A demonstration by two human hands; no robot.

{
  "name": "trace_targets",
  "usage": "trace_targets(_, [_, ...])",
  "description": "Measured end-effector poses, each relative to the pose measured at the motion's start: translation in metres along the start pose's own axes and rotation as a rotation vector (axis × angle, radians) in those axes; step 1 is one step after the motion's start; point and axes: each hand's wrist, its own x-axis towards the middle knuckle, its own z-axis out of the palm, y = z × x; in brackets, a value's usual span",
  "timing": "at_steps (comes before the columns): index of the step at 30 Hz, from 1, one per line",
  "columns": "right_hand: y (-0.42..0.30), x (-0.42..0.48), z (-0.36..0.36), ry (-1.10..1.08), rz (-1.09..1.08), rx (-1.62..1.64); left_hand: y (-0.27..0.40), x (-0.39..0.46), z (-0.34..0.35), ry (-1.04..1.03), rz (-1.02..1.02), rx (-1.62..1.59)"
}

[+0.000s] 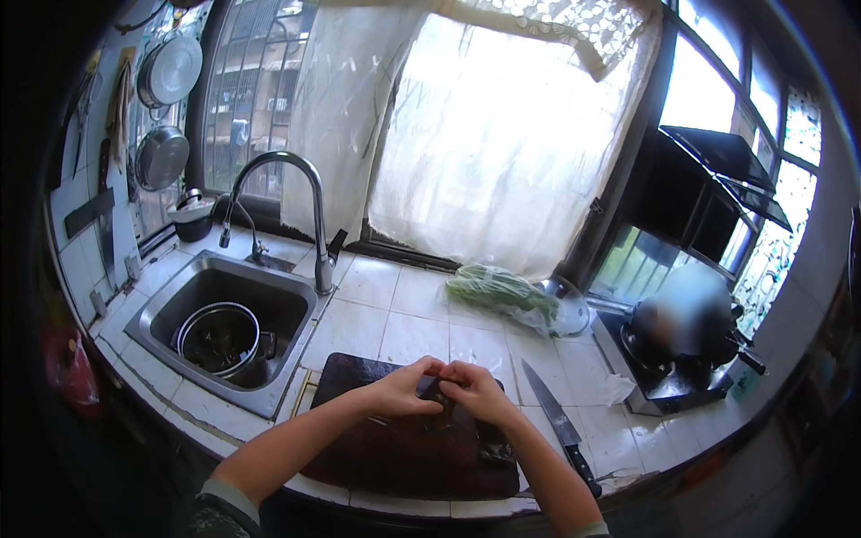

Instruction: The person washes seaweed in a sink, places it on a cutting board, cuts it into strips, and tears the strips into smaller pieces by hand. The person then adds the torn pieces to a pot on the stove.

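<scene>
Over the dark cutting board, my left hand and my right hand meet with curled fingers. Between them they hold a small dark item, mostly covered by the fingers; what it is cannot be told. Another dark, glossy piece lies at the board's right side, beside my right wrist. A kitchen knife with a black riveted handle rests on the white tiles to the right of the board, its tip pointing away from me.
On the left, a steel sink with a tall faucet holds a pot with dark contents. Leafy greens in a plastic bag lie near the window by a glass lid. A gas stove with a pan stands at right.
</scene>
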Motion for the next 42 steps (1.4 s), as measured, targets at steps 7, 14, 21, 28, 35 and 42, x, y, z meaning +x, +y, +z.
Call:
trace_targets(7, [-0.027,0.039,-0.014,0.021,-0.007,0.083,0.006,0.006,-0.01,0.226,-0.037,0.022])
trace_targets(14, [-0.035,0.031,-0.013,-0.157,0.005,-0.18,-0.004,-0.002,-0.039,0.016,-0.318,-0.351])
trace_targets(21, [0.018,0.034,-0.018,-0.265,0.144,-0.344,0.007,-0.021,-0.049,-0.232,-0.462,-0.941])
trace_targets(28, [0.052,0.026,0.0,-0.201,0.107,-0.008,0.002,-0.015,-0.041,0.259,-0.174,-1.359])
trace_targets(35, [0.003,-0.001,0.02,-0.1,0.12,-0.47,-0.021,0.004,-0.024,0.743,-0.168,-0.988])
trace_targets(42, [-0.046,0.001,0.013,-0.073,-0.089,-0.831,-0.061,-0.005,-0.001,0.249,-0.071,0.085])
